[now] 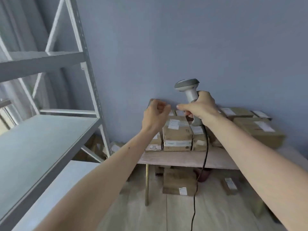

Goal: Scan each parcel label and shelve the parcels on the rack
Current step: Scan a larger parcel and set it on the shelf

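My right hand [200, 106] grips the handle of a grey barcode scanner [188, 88], held upright with its head pointing left; its black cable [202, 164] hangs down to the floor. My left hand [155, 114] hovers just left of it with fingers curled and nothing in it. Below both hands several cardboard parcels [177, 135] with white labels are stacked on a low wooden table [183, 158]. The grey metal rack [41, 130] stands at the left, its near shelf bare.
More parcels [260, 129] lie on the table's right side. A box [179, 182] and a smaller box [230, 185] sit on the floor under the table. A blue wall stands behind. Other boxes lie under the rack's corner [100, 145].
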Demonstrator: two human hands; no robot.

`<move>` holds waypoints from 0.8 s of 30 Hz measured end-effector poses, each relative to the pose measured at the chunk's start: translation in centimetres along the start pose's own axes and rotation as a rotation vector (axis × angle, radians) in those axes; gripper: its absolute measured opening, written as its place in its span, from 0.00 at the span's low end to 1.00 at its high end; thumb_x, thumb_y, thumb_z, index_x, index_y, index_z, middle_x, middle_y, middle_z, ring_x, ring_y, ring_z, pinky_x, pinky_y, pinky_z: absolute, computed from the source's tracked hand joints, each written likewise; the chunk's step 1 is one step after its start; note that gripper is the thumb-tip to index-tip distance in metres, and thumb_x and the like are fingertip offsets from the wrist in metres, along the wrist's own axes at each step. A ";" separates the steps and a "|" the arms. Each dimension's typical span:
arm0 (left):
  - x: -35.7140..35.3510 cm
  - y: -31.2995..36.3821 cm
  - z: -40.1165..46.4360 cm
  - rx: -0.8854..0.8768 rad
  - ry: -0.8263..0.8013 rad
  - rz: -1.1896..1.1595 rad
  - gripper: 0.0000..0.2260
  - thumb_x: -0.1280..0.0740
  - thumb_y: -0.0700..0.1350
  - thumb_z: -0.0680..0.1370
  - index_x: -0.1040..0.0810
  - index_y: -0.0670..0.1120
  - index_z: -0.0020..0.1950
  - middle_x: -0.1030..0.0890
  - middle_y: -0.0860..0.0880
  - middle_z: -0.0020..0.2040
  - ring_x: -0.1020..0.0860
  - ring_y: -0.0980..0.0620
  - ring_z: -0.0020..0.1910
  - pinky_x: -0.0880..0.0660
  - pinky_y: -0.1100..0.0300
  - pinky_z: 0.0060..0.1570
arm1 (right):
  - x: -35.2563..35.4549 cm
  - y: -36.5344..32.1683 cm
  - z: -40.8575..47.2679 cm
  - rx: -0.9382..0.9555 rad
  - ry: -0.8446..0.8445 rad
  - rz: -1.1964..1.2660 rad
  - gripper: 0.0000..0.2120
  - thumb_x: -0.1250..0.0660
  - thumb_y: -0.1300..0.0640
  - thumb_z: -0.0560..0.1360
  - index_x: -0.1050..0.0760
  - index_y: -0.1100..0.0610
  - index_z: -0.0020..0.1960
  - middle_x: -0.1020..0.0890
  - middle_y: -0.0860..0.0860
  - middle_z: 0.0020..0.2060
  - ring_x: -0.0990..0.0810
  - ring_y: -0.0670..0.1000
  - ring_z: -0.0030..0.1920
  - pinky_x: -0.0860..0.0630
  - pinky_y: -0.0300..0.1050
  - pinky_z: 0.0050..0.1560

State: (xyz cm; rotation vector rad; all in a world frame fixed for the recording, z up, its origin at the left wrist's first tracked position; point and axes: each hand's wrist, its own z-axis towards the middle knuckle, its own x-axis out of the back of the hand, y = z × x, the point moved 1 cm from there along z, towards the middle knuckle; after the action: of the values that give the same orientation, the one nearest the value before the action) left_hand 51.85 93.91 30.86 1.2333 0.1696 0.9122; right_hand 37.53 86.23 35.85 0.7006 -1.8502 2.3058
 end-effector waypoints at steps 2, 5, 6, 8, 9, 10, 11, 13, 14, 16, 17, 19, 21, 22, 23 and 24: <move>-2.9 -0.8 2.6 -0.015 -0.077 -0.025 0.08 0.32 0.50 0.80 0.21 0.46 0.55 0.19 0.55 0.46 0.20 0.54 0.47 0.22 0.54 0.51 | 0.7 2.0 2.6 -0.041 0.056 -0.024 0.20 0.18 0.57 0.66 0.23 0.60 0.52 0.14 0.54 0.37 0.14 0.49 0.34 0.16 0.46 0.38; -6.9 -2.0 5.9 -0.038 -0.191 -0.021 0.08 0.32 0.50 0.80 0.23 0.47 0.55 0.20 0.55 0.46 0.21 0.54 0.47 0.23 0.55 0.49 | 1.9 4.8 5.8 -0.086 0.116 -0.031 0.19 0.18 0.58 0.66 0.23 0.60 0.52 0.14 0.56 0.42 0.15 0.48 0.33 0.16 0.46 0.37; -8.3 -2.3 6.8 -0.047 -0.227 -0.010 0.09 0.32 0.50 0.81 0.23 0.46 0.56 0.20 0.54 0.47 0.21 0.53 0.48 0.24 0.56 0.49 | 2.3 5.7 6.7 -0.101 0.137 -0.041 0.18 0.19 0.59 0.67 0.23 0.59 0.51 0.14 0.56 0.42 0.15 0.48 0.33 0.16 0.46 0.37; -11.0 -3.0 8.3 -0.057 -0.301 0.012 0.11 0.32 0.49 0.81 0.23 0.45 0.59 0.20 0.52 0.49 0.22 0.52 0.50 0.26 0.58 0.49 | 3.2 7.8 8.4 -0.133 0.179 -0.092 0.17 0.19 0.60 0.66 0.24 0.56 0.49 0.14 0.55 0.41 0.15 0.49 0.33 0.15 0.48 0.40; -12.3 -3.3 8.9 -0.058 -0.337 0.029 0.11 0.33 0.49 0.81 0.23 0.45 0.60 0.21 0.52 0.50 0.23 0.53 0.50 0.26 0.58 0.49 | 3.7 8.9 9.1 -0.145 0.196 -0.130 0.17 0.20 0.61 0.65 0.24 0.56 0.48 0.15 0.54 0.40 0.16 0.49 0.33 0.15 0.49 0.41; -13.8 -3.7 9.6 -0.061 -0.370 0.050 0.11 0.33 0.49 0.81 0.23 0.44 0.61 0.21 0.52 0.50 0.23 0.53 0.50 0.26 0.58 0.49 | 4.1 10.0 9.8 -0.150 0.211 -0.165 0.18 0.20 0.61 0.64 0.24 0.57 0.49 0.15 0.54 0.39 0.16 0.50 0.34 0.15 0.51 0.43; -15.2 -4.2 10.2 -0.066 -0.402 0.070 0.12 0.33 0.48 0.81 0.23 0.44 0.61 0.21 0.52 0.50 0.23 0.53 0.51 0.26 0.58 0.49 | 4.6 11.2 10.6 -0.164 0.224 -0.200 0.19 0.20 0.61 0.63 0.24 0.57 0.49 0.15 0.54 0.40 0.15 0.52 0.37 0.16 0.54 0.45; -18.2 -5.2 11.3 -0.075 -0.464 0.101 0.12 0.33 0.48 0.81 0.23 0.44 0.62 0.21 0.52 0.51 0.22 0.51 0.53 0.25 0.57 0.50 | 5.5 13.7 11.9 -0.202 0.235 -0.256 0.20 0.21 0.60 0.62 0.25 0.57 0.51 0.16 0.53 0.42 0.15 0.55 0.42 0.17 0.57 0.48; -19.7 -5.7 11.8 -0.078 -0.494 0.122 0.12 0.33 0.49 0.81 0.23 0.45 0.61 0.21 0.52 0.52 0.22 0.51 0.54 0.24 0.56 0.51 | 6.0 15.1 12.6 -0.227 0.234 -0.266 0.21 0.21 0.60 0.63 0.25 0.57 0.51 0.16 0.53 0.42 0.15 0.56 0.43 0.17 0.57 0.48; -23.1 -6.8 12.6 -0.093 -0.554 0.172 0.10 0.33 0.49 0.81 0.23 0.46 0.60 0.20 0.52 0.52 0.21 0.50 0.54 0.22 0.53 0.53 | 7.2 18.2 14.1 -0.264 0.247 -0.284 0.22 0.20 0.59 0.62 0.25 0.56 0.52 0.16 0.53 0.43 0.15 0.57 0.43 0.17 0.59 0.47; -24.6 -7.3 12.8 -0.103 -0.580 0.194 0.09 0.33 0.49 0.81 0.23 0.47 0.59 0.19 0.51 0.53 0.20 0.49 0.54 0.21 0.52 0.53 | 7.8 19.5 14.7 -0.275 0.257 -0.303 0.23 0.20 0.58 0.60 0.25 0.56 0.51 0.16 0.53 0.43 0.15 0.57 0.42 0.16 0.59 0.47; -28.1 -8.0 13.4 -0.125 -0.622 0.245 0.10 0.34 0.49 0.81 0.23 0.47 0.59 0.18 0.50 0.54 0.20 0.48 0.55 0.21 0.49 0.54 | 9.4 22.1 16.0 -0.287 0.277 -0.355 0.23 0.18 0.57 0.60 0.26 0.55 0.50 0.16 0.52 0.44 0.15 0.56 0.44 0.17 0.57 0.47; -31.6 -8.5 14.0 -0.148 -0.658 0.292 0.11 0.34 0.49 0.81 0.23 0.46 0.60 0.17 0.50 0.55 0.20 0.48 0.56 0.20 0.49 0.54 | 11.3 24.3 17.4 -0.303 0.267 -0.394 0.22 0.19 0.60 0.64 0.27 0.55 0.52 0.18 0.52 0.45 0.18 0.54 0.46 0.20 0.49 0.43; -33.3 -8.7 14.3 -0.156 -0.671 0.310 0.11 0.33 0.48 0.81 0.23 0.45 0.61 0.17 0.50 0.56 0.20 0.48 0.56 0.20 0.49 0.53 | 12.3 25.5 18.3 -0.312 0.257 -0.412 0.21 0.19 0.61 0.66 0.27 0.55 0.53 0.19 0.52 0.45 0.20 0.54 0.45 0.25 0.44 0.38; -35.1 -8.7 14.6 -0.161 -0.681 0.327 0.11 0.33 0.48 0.82 0.23 0.45 0.61 0.17 0.50 0.56 0.20 0.48 0.55 0.20 0.50 0.52 | 13.4 26.7 19.2 -0.328 0.250 -0.429 0.20 0.20 0.61 0.67 0.26 0.57 0.53 0.21 0.52 0.45 0.21 0.53 0.45 0.30 0.42 0.33; -37.0 -8.7 15.0 -0.162 -0.689 0.339 0.11 0.33 0.49 0.82 0.23 0.45 0.61 0.17 0.50 0.55 0.20 0.48 0.55 0.20 0.50 0.52 | 14.6 27.9 20.1 -0.339 0.244 -0.448 0.20 0.20 0.60 0.67 0.26 0.58 0.54 0.22 0.52 0.45 0.23 0.52 0.44 0.34 0.40 0.30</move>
State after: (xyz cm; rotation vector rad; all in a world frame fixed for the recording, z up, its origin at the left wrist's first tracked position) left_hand 40.81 57.52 15.94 1.3764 -0.6646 0.7190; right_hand 20.35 57.17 19.89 0.6646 -1.7003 1.6689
